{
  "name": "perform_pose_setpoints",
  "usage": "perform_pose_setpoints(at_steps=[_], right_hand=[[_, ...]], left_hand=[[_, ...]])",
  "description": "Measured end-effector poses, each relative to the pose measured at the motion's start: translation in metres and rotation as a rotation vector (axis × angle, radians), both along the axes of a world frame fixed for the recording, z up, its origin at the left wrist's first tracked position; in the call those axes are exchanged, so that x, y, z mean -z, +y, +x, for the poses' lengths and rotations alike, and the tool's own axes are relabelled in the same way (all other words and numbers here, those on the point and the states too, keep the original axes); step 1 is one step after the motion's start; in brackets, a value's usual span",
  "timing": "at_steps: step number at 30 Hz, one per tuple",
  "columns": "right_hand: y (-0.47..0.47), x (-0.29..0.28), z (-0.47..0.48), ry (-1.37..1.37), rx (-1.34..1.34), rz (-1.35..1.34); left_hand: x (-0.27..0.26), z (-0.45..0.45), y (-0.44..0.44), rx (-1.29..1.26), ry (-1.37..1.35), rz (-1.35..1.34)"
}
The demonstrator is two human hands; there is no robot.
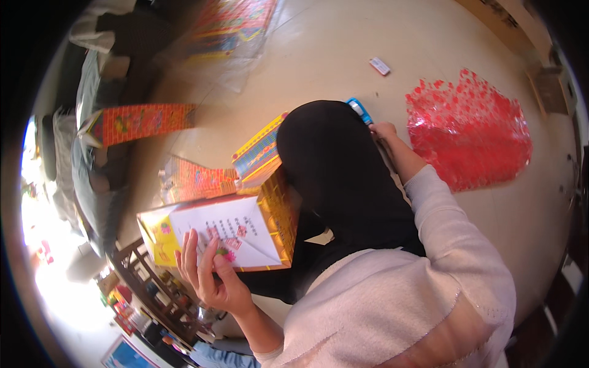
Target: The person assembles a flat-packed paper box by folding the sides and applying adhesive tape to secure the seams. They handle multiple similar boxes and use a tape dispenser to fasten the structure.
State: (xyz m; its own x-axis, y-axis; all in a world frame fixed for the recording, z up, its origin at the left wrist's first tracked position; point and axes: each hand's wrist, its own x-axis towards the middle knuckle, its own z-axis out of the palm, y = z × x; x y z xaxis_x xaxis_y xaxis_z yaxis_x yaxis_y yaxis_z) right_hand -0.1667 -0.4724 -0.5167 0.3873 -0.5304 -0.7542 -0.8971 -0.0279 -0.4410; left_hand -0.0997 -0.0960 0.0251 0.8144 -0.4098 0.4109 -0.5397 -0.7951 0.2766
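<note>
A paper box (269, 230) with gold brick-patterned sides leans against my black-clad leg. Its white and yellow panel (198, 221) carries printed writing, red stamps and pink flowers. My left hand (209, 271) is in front of this panel's lower edge, palm partly turned up and fingers extended, gripping nothing. Beyond my bent knee, low near the floor, my right hand (385, 132) has its fingers closed at the near end of a blue stapler (359, 110). The knee hides part of the stapler.
Brick-patterned paper pieces (198, 179) and a colourful folded panel (260, 149) lie beyond the box. A person at left holds a patterned paper strip (142, 122). On the floor are a small box (379, 66), red plastic film (469, 138) and plastic-wrapped printed sheets (239, 23).
</note>
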Motion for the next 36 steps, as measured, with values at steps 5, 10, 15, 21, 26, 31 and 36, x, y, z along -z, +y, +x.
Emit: perform_pose_setpoints(at_steps=[5, 10, 15, 21, 26, 31, 36], right_hand=[[-0.046, 0.109, -0.045, 0.135, -0.067, -0.122], [-0.021, 0.019, -0.043, -0.632, 0.245, -0.036], [-0.018, -0.255, 0.039, -0.899, 0.220, 0.023], [0.033, -0.477, 0.061, -1.349, -0.439, 0.040], [0.092, -0.560, 0.071, -1.412, -1.011, -0.077], [0.120, -0.576, 0.067, -1.405, -1.155, -0.219], [0.133, -0.580, 0.055, -1.354, -1.172, -0.370]], left_hand=[[0.008, 0.015, 0.001, 0.065, 0.022, -0.035], [0.000, 0.017, 0.003, 0.031, -0.017, -0.011], [-0.001, 0.013, 0.007, -0.008, -0.037, -0.184], [-0.013, 0.017, -0.008, 0.022, 0.066, -0.376], [-0.026, 0.013, -0.017, 0.146, 0.199, -0.347], [-0.030, -0.001, -0.025, 0.153, 0.243, -0.376], [-0.027, -0.007, -0.025, 0.103, 0.050, -0.387]])
